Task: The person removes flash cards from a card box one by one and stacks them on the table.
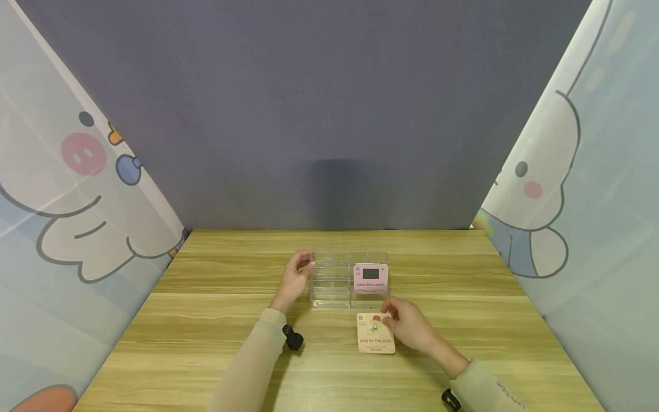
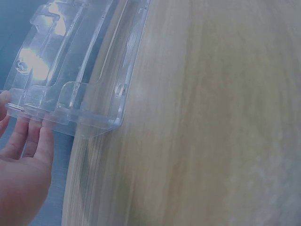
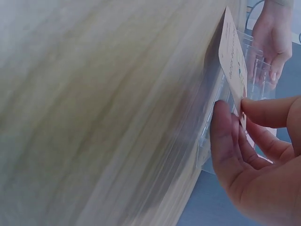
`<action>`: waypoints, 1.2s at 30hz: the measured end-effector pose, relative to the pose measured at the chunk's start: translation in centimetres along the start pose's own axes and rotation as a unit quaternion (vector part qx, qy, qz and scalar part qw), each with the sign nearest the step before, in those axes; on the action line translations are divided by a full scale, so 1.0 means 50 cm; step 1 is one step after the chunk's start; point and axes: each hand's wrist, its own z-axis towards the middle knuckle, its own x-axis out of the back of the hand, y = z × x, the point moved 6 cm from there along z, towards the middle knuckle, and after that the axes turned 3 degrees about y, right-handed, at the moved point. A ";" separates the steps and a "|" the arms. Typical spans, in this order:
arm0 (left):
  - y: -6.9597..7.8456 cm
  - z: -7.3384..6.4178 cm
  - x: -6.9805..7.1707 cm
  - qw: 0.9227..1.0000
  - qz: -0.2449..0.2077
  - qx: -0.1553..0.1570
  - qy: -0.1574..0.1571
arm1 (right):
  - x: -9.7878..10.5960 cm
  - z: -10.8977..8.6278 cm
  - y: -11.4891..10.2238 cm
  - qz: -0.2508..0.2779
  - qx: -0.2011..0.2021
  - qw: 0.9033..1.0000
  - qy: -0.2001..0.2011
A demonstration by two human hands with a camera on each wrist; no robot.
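A clear plastic card rack (image 1: 330, 286) with tiered pockets in two columns stands on the table. My left hand (image 1: 294, 278) grips its upper left edge; in the left wrist view the fingers (image 2: 44, 148) lie along the rack's side (image 2: 70, 101). A pink "blackboard" card (image 1: 370, 278) sits in the right column. In front of the rack, my right hand (image 1: 409, 325) pinches a cream "play on the slide" card (image 1: 376, 335) by its upper right corner. The right wrist view shows this card (image 3: 232, 61) tilted up, between thumb and fingers (image 3: 268, 112).
The wood-grain table (image 1: 216, 320) reaches back to a dark grey cloth wall (image 1: 329, 114). Curtains printed with cartoon animals hang at the left (image 1: 92, 200) and right (image 1: 592, 229). Each wrist wears a small black device, such as the left wrist camera (image 1: 293, 337).
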 end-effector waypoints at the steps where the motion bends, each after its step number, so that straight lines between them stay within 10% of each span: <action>1: 0.001 -0.001 0.000 1.000 0.001 -0.002 0.001 | -0.001 0.001 0.001 -0.008 -0.002 1.000 0.001; 21: 0.002 -0.001 -0.001 1.000 0.000 0.005 -0.002 | -0.017 -0.003 -0.007 -0.128 0.016 0.992 -0.009; 31: 0.071 -0.030 0.000 1.000 0.005 -0.006 -0.013 | -0.028 0.000 -0.004 -0.161 0.031 0.986 -0.014; 36: 0.019 -0.008 0.001 1.000 -0.003 -0.004 -0.004 | -0.032 0.004 0.000 -0.176 0.037 0.983 -0.015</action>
